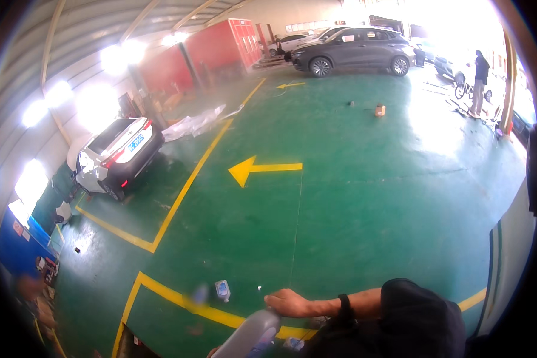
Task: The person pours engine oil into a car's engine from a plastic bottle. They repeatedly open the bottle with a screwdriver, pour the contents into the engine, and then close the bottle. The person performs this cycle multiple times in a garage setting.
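Right hand [289, 303] first: I see it curled narrow at the upper end of a smooth grey container [253, 332], seemingly touching it. Its fingertips are hidden, so I cannot tell whether it grips or only rests there. Just a sliver of what I take to be the left hand [213, 352] shows by the container's lower side; its hold I cannot make out.

That container sits at the bottom edge of my view, tilted, its rounded end up and the rest cut off. I judge it to be moulded plastic: fairly stiff, with some give in the walls, not fragile, perhaps slick on its rounded face. Its weight I can't read; if there is liquid inside, it would be heavy and shift when tipped. I'd want one hand on the upper end and one supporting low down, clear of the smooth curve.

Outward from it, a small clear bottle [222, 290] with a blue patch lies on the green floor [352, 227], just beyond the yellow line [179, 296]. Farther off I see a yellow arrow [265, 169], a white car [122, 146] and a dark grey car [358, 52].
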`<state>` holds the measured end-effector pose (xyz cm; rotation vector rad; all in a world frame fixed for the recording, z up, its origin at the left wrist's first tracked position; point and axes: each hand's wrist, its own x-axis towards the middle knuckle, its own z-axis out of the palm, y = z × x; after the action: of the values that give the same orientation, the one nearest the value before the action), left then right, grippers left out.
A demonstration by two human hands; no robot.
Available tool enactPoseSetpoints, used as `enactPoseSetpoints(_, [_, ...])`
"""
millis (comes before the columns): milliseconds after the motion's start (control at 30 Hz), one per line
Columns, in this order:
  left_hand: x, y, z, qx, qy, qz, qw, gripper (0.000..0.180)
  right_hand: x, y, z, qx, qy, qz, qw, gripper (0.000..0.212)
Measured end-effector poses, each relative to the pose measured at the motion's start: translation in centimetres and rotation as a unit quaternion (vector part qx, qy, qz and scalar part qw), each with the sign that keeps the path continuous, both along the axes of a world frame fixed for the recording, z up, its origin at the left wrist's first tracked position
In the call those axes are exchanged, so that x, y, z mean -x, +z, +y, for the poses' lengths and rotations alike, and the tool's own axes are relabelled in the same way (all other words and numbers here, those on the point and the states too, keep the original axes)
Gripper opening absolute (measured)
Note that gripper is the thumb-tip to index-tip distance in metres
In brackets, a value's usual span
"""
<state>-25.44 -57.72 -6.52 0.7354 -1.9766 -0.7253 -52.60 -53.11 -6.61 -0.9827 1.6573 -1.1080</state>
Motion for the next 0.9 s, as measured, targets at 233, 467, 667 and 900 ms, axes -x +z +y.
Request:
enactPoseSetpoints(233, [1.9,0.4,-0.2,-0.035,-0.012,0.012,0.999,0.069,0.0,1.2,1.0,0.095,-0.021,0.000,0.995,0.051])
enactPoseSetpoints(467, [2.2,0.5,-0.2,-0.079,-0.010,0.021,0.997,0.072,-0.7,2.1,1.6,0.197,-0.018,-0.003,0.980,0.047])
enactPoseSetpoints(667, [2.0,0.4,-0.1,-0.136,-0.011,0.041,0.990,0.075,-1.0,2.8,2.0,0.226,-0.016,-0.003,0.974,0.046])
enactPoseSetpoints(900, [1.5,-0.6,-0.4,-0.272,-0.018,0.099,0.957,0.080,-1.0,3.3,2.4,0.254,-0.018,0.024,0.967,0.046])
